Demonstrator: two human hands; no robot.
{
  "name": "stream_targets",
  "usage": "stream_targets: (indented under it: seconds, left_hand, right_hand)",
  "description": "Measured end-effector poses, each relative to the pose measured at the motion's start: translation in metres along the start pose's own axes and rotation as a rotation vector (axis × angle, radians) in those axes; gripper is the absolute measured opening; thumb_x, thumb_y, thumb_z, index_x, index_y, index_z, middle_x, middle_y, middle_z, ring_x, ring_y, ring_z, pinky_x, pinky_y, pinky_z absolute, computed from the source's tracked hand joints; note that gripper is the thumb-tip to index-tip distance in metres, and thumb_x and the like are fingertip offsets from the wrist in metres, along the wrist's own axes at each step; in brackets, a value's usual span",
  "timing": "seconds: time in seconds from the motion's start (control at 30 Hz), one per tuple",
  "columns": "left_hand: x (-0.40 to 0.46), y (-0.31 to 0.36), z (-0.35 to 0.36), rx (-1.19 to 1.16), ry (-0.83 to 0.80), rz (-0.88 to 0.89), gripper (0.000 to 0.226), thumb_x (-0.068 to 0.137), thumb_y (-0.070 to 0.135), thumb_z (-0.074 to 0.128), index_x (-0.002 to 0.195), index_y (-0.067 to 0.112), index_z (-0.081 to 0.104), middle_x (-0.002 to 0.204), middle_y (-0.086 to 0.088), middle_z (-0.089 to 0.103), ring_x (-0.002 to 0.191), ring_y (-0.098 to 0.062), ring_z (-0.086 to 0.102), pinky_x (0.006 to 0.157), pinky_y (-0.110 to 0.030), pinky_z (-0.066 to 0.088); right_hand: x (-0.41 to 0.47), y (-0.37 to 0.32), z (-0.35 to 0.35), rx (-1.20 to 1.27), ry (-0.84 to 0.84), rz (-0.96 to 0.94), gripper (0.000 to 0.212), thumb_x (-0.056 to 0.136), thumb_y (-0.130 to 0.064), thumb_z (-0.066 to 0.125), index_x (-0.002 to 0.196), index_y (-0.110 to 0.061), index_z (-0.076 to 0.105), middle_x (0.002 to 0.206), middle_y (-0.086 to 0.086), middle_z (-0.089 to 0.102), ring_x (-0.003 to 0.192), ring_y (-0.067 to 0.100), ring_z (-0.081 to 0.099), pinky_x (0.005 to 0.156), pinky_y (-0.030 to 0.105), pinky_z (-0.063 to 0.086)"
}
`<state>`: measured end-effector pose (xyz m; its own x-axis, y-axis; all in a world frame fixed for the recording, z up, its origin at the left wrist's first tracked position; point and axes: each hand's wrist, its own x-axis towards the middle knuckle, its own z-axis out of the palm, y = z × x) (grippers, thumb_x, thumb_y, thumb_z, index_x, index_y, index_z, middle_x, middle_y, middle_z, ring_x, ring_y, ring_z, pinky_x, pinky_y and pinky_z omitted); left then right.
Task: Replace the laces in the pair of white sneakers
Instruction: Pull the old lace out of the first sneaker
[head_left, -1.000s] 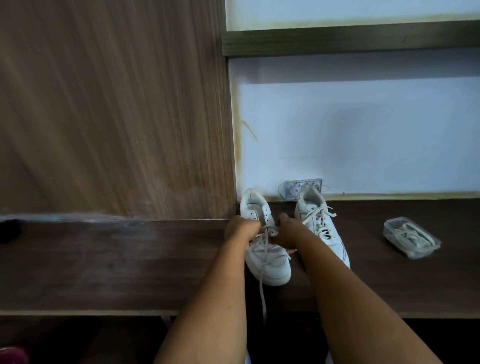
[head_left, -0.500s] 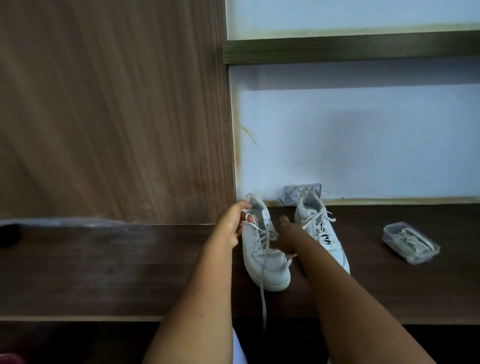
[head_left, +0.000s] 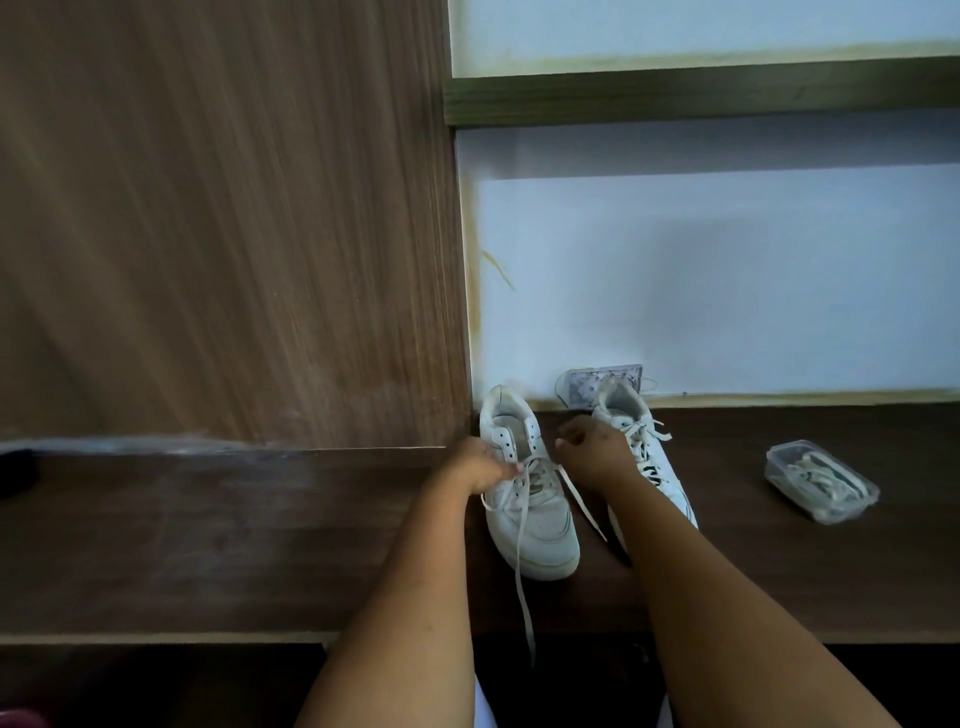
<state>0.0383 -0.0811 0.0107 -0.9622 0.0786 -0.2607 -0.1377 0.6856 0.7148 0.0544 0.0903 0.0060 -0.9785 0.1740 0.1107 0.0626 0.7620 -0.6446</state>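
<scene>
Left hand (head_left: 480, 467) is back down on the near sneaker (head_left: 524, 493) at six o'clock, pinching the lace (head_left: 521, 545) at the eyelets, where a moment ago it was lifted clear. Right hand (head_left: 592, 452) has pulled up and away, fingers curled, apparently drawing the other lace end out. The top eyelets now sit bare, so unlacing is underway. Smooth white leather, flat woven cord trailing off the dark wood table (head_left: 208, 545). Spare laces wait in a clear plastic tub (head_left: 821, 486) at three o'clock.

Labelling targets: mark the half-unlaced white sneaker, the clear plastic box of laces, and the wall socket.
half-unlaced white sneaker (head_left: 540, 530): head view, on its toe cap.
clear plastic box of laces (head_left: 852, 512): head view, on its near rim.
wall socket (head_left: 589, 383): head view, on its faceplate.
</scene>
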Motion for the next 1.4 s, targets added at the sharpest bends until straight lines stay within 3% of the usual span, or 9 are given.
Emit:
stream_targets:
  seconds: [0.1,0.2,0.33,0.47,0.6,0.73,0.97,1.13,1.4]
  left_hand:
    - [0.007,0.0,0.005,0.056,0.104,0.055,0.019,0.084,0.03,0.07,0.073,0.02,0.058,0.092,-0.002,0.069,0.086,-0.018,0.064,0.084,-0.033,0.052]
    - [0.007,-0.002,0.01,0.165,0.116,0.061,0.017,0.083,0.027,0.071,0.072,0.022,0.059,0.082,0.003,0.066,0.08,-0.017,0.062,0.07,-0.028,0.047]
    - [0.008,-0.002,0.006,0.058,0.107,0.071,0.01,0.085,0.018,0.066,0.076,0.014,0.065,0.088,-0.005,0.07,0.087,-0.022,0.066,0.077,-0.035,0.053]
    - [-0.007,0.004,-0.024,-0.384,-0.035,0.069,0.019,0.087,0.008,0.063,0.072,0.019,0.058,0.081,0.002,0.063,0.075,-0.01,0.053,0.063,-0.024,0.041]
    - [-0.025,0.002,-0.056,-1.068,-0.142,0.134,0.015,0.088,0.011,0.052,0.076,0.016,0.059,0.071,0.005,0.062,0.074,-0.008,0.052,0.065,-0.024,0.037]
    - [-0.031,-0.002,-0.057,-1.459,-0.251,0.126,0.012,0.06,0.017,0.058,0.058,0.015,0.046,0.071,-0.005,0.052,0.069,-0.017,0.054,0.063,-0.028,0.046]
    - [-0.007,-0.015,-0.031,0.22,-0.013,-0.163,0.02,0.079,0.026,0.073,0.074,0.008,0.066,0.074,-0.007,0.063,0.062,-0.016,0.059,0.05,-0.023,0.044]
    - [0.0,-0.007,-0.016,0.272,0.17,-0.025,0.022,0.081,0.034,0.074,0.089,0.016,0.065,0.091,0.0,0.065,0.082,-0.017,0.062,0.065,-0.03,0.048]
    - [0.008,-0.004,0.008,-0.048,0.002,0.065,0.019,0.092,0.024,0.054,0.075,0.016,0.06,0.08,-0.004,0.061,0.074,-0.017,0.056,0.07,-0.031,0.042]
  right_hand:
    - [-0.002,-0.006,0.006,0.046,-0.053,-0.167,0.028,0.089,-0.006,0.055,0.114,-0.012,0.065,0.115,0.011,0.064,0.1,0.025,0.062,0.086,0.028,0.046]
    - [-0.006,-0.012,0.012,-0.013,-0.118,-0.221,0.025,0.091,-0.011,0.055,0.111,-0.018,0.068,0.101,-0.001,0.054,0.097,0.019,0.055,0.086,0.021,0.042]
    - [-0.005,-0.015,0.017,-0.051,-0.152,-0.203,0.026,0.095,-0.017,0.054,0.117,-0.019,0.068,0.109,0.002,0.051,0.107,0.019,0.053,0.083,0.015,0.035]
    - [-0.002,-0.013,0.018,-0.063,-0.149,-0.202,0.034,0.093,-0.005,0.049,0.118,-0.015,0.069,0.101,0.0,0.05,0.112,0.024,0.053,0.092,0.02,0.038]
    - [-0.003,-0.018,0.018,-0.037,-0.159,-0.151,0.028,0.098,-0.022,0.048,0.114,-0.012,0.07,0.099,0.005,0.05,0.118,0.023,0.047,0.097,0.023,0.035]
    - [-0.004,-0.021,0.025,-0.077,-0.18,-0.122,0.037,0.1,-0.034,0.043,0.106,-0.008,0.069,0.095,0.013,0.057,0.119,0.025,0.042,0.1,0.037,0.039]
    - [0.0,-0.016,0.021,-0.057,-0.192,-0.093,0.042,0.085,0.003,0.053,0.116,-0.021,0.069,0.119,0.012,0.041,0.104,0.03,0.056,0.1,0.035,0.047]
    - [0.0,-0.014,0.019,0.001,-0.186,-0.089,0.039,0.086,0.004,0.056,0.116,-0.018,0.069,0.12,0.014,0.043,0.104,0.029,0.055,0.086,0.021,0.045]
    - [0.005,-0.004,0.021,0.006,-0.166,-0.111,0.048,0.086,0.008,0.041,0.11,-0.021,0.072,0.114,0.003,0.048,0.096,0.014,0.053,0.075,0.014,0.04]
